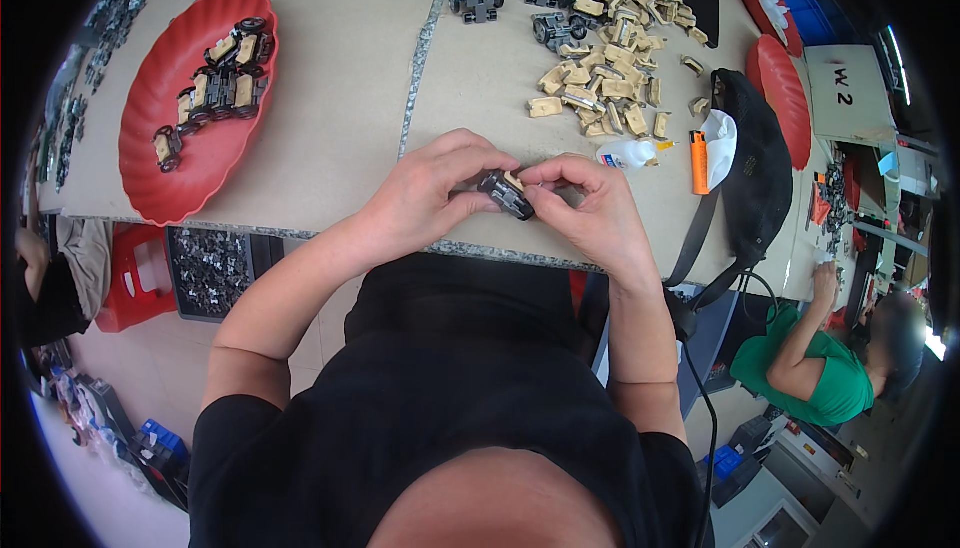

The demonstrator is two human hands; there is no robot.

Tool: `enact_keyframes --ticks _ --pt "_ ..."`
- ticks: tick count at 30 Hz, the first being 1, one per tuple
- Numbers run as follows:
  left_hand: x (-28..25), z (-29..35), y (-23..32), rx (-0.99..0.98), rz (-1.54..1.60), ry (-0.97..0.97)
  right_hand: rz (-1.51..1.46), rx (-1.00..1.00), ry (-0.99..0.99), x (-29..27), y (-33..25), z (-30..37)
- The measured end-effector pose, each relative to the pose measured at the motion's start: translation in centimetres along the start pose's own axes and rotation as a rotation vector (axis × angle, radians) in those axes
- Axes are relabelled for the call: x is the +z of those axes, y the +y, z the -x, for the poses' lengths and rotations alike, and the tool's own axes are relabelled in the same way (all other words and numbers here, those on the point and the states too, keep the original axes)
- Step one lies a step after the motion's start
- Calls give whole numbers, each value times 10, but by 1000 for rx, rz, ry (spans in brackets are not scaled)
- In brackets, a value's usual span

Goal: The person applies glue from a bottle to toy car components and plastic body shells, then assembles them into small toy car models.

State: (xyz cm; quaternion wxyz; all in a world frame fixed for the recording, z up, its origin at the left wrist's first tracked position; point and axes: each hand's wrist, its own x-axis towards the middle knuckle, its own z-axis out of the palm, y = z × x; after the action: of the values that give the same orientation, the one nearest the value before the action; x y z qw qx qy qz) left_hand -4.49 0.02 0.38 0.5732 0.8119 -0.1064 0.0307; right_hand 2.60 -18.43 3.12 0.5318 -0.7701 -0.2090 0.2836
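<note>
Near the table's front edge, my left hand [440,186] grips a small black toy car chassis [508,196] between thumb and fingers. My right hand [585,203] pinches the other side of it, thumb and forefinger at a beige plastic piece [514,180] on its top. How firmly the beige piece sits on the chassis I cannot tell. Beyond my right hand lies a heap of loose beige toy car body parts [610,73]. Several dark chassis [478,0] stand at the far side. Toy cars with beige parts [222,90] rest in a red scalloped tray [150,148] on the left.
Right of my hands are a small white bottle [626,154], an orange lighter [699,162] and a black bag [752,168] with its strap over the edge. More red trays [778,98] stand further right. A person in green [815,373] works there. A parts crate [212,273] sits below left.
</note>
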Motion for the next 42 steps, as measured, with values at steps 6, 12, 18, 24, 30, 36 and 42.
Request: enact_keyframes --ticks 6,12,18,24,30,36,42 --pt "1 -1 2 -25 3 -11 20 -6 -18 -1 1 1" --pt "0 -2 2 4 -22 -5 -64 22 14 2 3 5" --pt "2 -4 5 -3 -63 -18 -96 -18 -13 2 5 7" --pt "0 -6 4 -20 -71 -45 -43 -76 -64 -2 9 6" --pt "-2 -13 8 -64 -69 -94 62 -111 -58 -3 5 5" --pt "-4 -18 5 -86 -51 -129 60 -84 -28 -2 7 6" --pt "-8 -25 10 -218 31 -173 3 -59 -15 -2 7 6"
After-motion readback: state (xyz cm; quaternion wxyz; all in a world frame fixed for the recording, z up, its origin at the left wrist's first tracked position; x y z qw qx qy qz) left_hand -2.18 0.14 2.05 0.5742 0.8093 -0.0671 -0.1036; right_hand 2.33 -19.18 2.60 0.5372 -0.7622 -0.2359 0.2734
